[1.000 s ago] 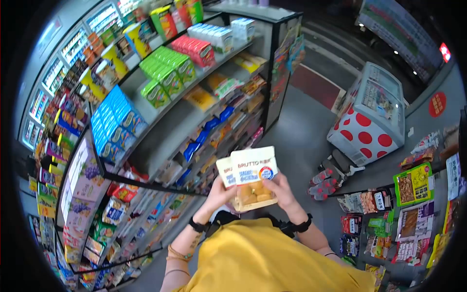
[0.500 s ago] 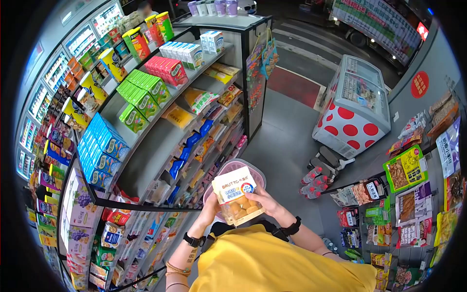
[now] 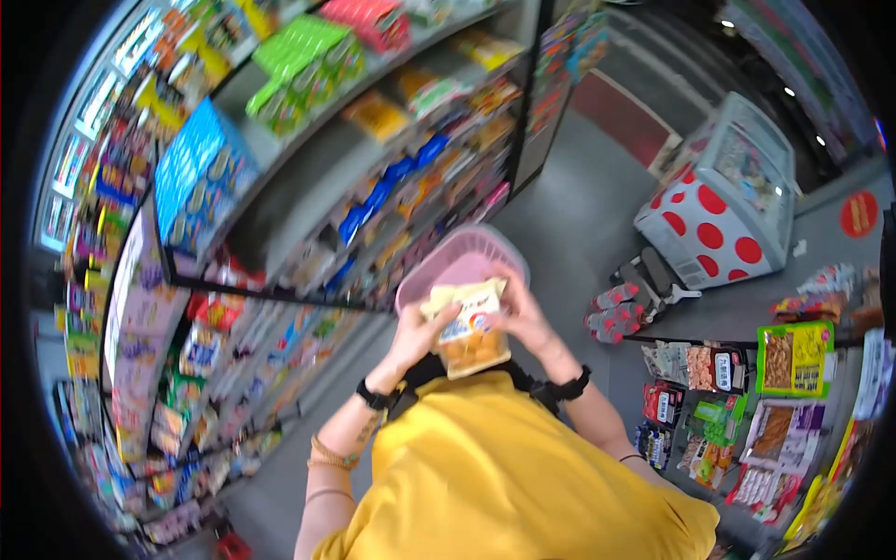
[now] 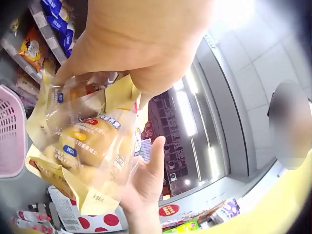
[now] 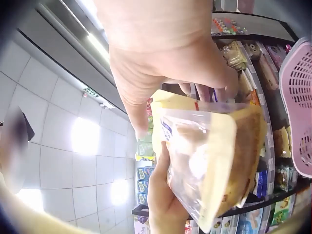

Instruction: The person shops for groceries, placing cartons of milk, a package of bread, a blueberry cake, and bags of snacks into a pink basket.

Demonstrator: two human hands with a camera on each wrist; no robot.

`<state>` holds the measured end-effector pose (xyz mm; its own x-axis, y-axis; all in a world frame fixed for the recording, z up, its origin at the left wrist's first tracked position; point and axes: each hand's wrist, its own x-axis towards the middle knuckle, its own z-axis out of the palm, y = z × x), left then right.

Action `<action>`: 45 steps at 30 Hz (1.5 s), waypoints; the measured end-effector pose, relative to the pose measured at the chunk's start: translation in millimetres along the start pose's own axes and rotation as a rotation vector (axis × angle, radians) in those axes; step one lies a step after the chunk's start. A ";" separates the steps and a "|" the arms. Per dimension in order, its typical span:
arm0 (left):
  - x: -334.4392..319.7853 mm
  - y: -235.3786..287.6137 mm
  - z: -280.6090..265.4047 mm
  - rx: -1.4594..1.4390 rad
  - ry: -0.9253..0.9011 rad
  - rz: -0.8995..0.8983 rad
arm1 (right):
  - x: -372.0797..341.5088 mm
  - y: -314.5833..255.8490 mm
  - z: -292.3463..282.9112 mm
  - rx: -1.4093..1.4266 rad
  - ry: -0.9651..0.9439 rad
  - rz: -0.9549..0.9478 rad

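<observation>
Two cream packets of round brown food with clear windows, their front one point(image 3: 474, 349) printed, are held together before the yellow shirt. My left hand point(image 3: 419, 336) grips their left side, thumb across the front. On the right, my right hand point(image 3: 525, 322) pinches the upper edge and side. The left wrist view has my left hand point(image 4: 146, 46) over the tops of the packets point(image 4: 90, 146), with the right hand point(image 4: 144, 187) beside them. From the right wrist, my right hand point(image 5: 161, 58) spans the packets' point(image 5: 192, 163) top edge; the left hand point(image 5: 165, 202) supports them from the far side.
A pink basket point(image 3: 478, 241) is just beyond the packets. Stocked shelves point(image 3: 308, 191) curve along the left. A dotted freezer point(image 3: 714, 219) stands at the right, bottles point(image 3: 616, 315) on the floor near it, and hanging snack bags point(image 3: 793, 359) line the right side.
The view has swung, and more of the pink basket shows. The packets have tilted and a second one shows behind the front one again. My right hand has moved up to their top edge.
</observation>
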<state>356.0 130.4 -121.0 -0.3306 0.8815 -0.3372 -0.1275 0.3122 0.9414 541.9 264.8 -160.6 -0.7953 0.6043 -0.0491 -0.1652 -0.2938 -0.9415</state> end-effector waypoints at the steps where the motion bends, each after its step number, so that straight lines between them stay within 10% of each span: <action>1: -3.2 2.4 0.2 0.014 0.003 -0.016 | 3.9 -3.1 -1.6 -0.029 0.006 -0.022; 12: -6.7 -49.2 -13.2 0.206 0.089 0.161 | 38.1 3.9 -3.7 -0.478 -0.342 -0.098; 18: 1.1 -69.2 -37.9 0.147 0.095 0.098 | 48.9 17.7 17.3 -0.810 -0.347 -0.229; 31: 31.1 -56.9 -100.3 0.600 0.033 0.594 | 82.3 38.8 59.8 -0.961 -0.266 -0.288; 45: 45.2 -78.6 -115.7 0.628 -0.104 0.416 | 88.2 79.3 41.8 -1.104 -0.326 -0.113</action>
<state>242.8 104.7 -211.2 -0.1417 0.9897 0.0199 0.5551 0.0628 0.8294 434.3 263.8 -225.6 -0.9477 0.3189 -0.0088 0.2268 0.6539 -0.7217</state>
